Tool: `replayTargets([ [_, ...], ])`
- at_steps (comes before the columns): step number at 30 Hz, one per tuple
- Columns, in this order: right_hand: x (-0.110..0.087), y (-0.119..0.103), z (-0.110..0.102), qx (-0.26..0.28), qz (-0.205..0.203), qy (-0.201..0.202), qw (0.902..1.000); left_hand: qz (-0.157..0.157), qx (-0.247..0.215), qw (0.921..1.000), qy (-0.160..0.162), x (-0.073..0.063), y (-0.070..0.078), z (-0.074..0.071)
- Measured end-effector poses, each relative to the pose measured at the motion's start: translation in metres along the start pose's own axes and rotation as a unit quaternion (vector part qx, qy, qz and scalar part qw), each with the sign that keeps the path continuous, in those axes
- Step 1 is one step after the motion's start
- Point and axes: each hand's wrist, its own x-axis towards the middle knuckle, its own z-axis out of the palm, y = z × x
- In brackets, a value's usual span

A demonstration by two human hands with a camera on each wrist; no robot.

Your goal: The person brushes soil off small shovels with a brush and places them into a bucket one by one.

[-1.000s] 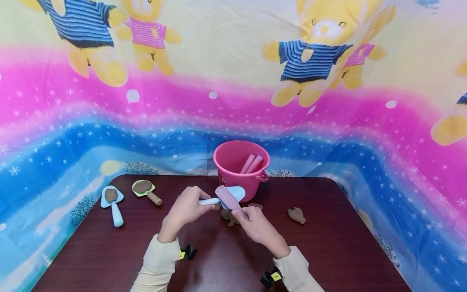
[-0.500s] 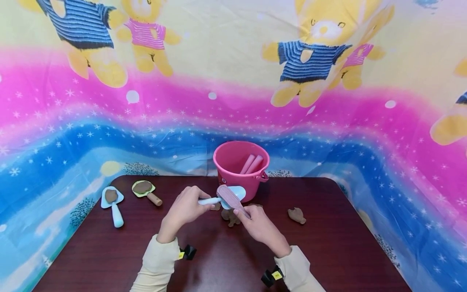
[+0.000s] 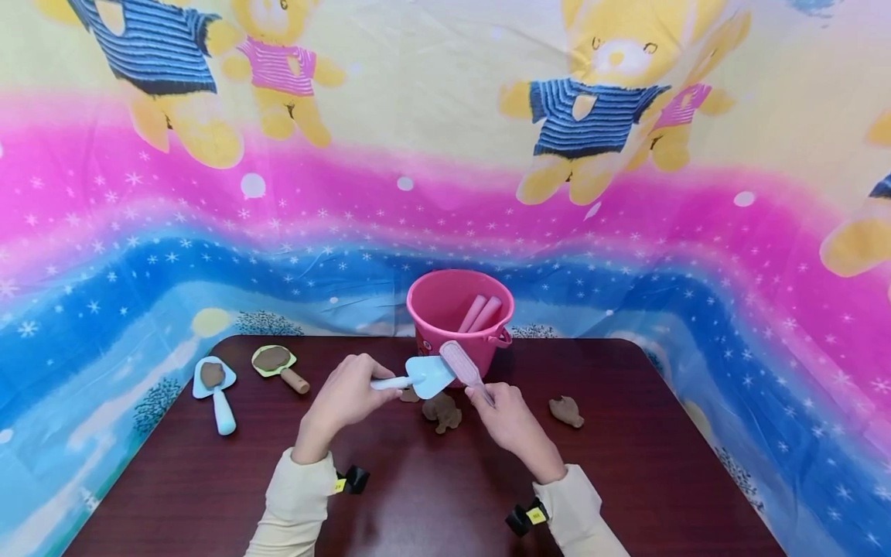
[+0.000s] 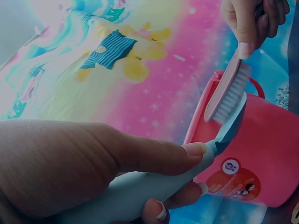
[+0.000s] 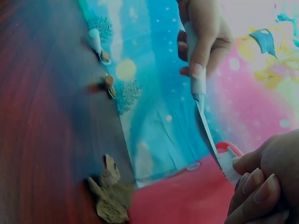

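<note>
My left hand (image 3: 346,396) grips the handle of a light blue toy shovel (image 3: 426,377), its thumb along the handle in the left wrist view. A pink brush (image 3: 461,363) with white bristles is held in my right hand (image 3: 513,420), the thumb pressing on its handle. In the left wrist view the bristles (image 4: 232,100) lie against the shovel's blade, toward its tip. Both tools are raised in front of a pink bucket (image 3: 433,298). Below them, brown clay-like lumps (image 3: 442,413) rest on the table.
Two pink handles (image 3: 480,313) stick up inside the bucket. At the table's left are a light blue shovel (image 3: 223,411) and a green one with a brown handle (image 3: 295,379), each bearing brown clay. Another lump (image 3: 566,411) lies at right. A bear-print cloth (image 3: 390,224) hangs behind.
The brush has slid right across the blade from its middle to its tip, the right hand moving with it. The left hand and shovel have shifted slightly left, uncovering more of the blade and clay.
</note>
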Motion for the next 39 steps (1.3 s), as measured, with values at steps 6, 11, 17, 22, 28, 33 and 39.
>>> replayTargets([
  [6,0.001,0.004,-0.010,-0.012,0.009,0.012,0.9998,-0.007,0.000,1.0000,-0.005,0.000,-0.002,-0.003],
  [11,0.000,0.003,-0.012,-0.007,0.010,0.010,0.9999,-0.012,-0.005,0.9998,-0.011,0.000,-0.002,-0.004],
  [17,-0.003,0.000,-0.006,0.005,-0.006,-0.005,1.0000,-0.020,-0.009,0.9997,-0.015,0.000,-0.002,-0.003],
  [22,-0.004,-0.005,0.002,0.009,-0.025,-0.016,0.9995,-0.017,-0.018,0.9995,-0.017,0.000,0.000,-0.002],
  [28,-0.005,-0.009,0.012,0.014,-0.052,-0.039,0.9978,-0.006,-0.015,0.9997,-0.020,0.000,0.002,0.000],
  [33,-0.006,-0.010,0.017,0.017,-0.062,-0.056,0.9963,-0.005,-0.016,0.9996,-0.022,0.000,0.004,0.001],
  [39,-0.007,-0.011,0.020,0.014,-0.060,-0.079,0.9950,0.007,-0.003,0.9998,-0.016,0.000,0.004,0.003],
])
